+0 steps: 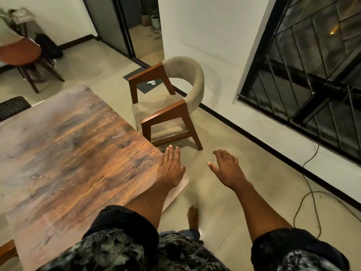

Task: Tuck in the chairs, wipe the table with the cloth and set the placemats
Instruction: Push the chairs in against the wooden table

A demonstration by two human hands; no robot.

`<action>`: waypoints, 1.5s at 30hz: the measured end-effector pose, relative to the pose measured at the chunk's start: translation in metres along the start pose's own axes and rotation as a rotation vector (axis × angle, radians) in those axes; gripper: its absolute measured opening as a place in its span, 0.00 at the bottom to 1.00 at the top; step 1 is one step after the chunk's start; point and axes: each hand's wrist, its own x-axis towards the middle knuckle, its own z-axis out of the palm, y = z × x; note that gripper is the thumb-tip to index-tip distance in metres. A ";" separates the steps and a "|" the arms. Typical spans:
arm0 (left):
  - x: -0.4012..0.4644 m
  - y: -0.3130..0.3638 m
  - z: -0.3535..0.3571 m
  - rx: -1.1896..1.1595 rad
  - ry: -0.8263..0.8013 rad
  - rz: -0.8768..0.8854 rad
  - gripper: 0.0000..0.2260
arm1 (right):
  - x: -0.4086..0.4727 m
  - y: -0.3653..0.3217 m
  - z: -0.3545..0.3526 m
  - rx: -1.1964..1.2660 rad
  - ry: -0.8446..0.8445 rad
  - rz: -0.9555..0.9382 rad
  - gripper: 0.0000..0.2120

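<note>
Fingers of both hands are spread and hold nothing: the left hand (171,167) hovers over the table (74,145) corner, the right hand (227,169) over bare floor. Beyond them the chair (168,106) stands pulled out, near the wall. A cable (310,196) trails across the floor at right.

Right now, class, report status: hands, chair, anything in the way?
Both hands open, left hand over the table corner, right hand in the air. Chair pulled out, untouched. Bare floor between.

No readable text, labels or numbers (brands neither) anywhere
</note>
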 end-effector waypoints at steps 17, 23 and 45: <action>0.177 0.097 -0.026 -0.232 0.008 -0.059 0.35 | 0.161 0.096 -0.095 -0.188 -0.073 -0.070 0.29; 0.210 0.089 -0.027 -0.244 0.065 -0.134 0.36 | 0.224 0.102 -0.096 -0.187 -0.113 -0.205 0.28; 0.357 0.122 -0.086 -0.160 0.135 -0.405 0.36 | 0.433 0.177 -0.115 -0.035 -0.195 -0.493 0.24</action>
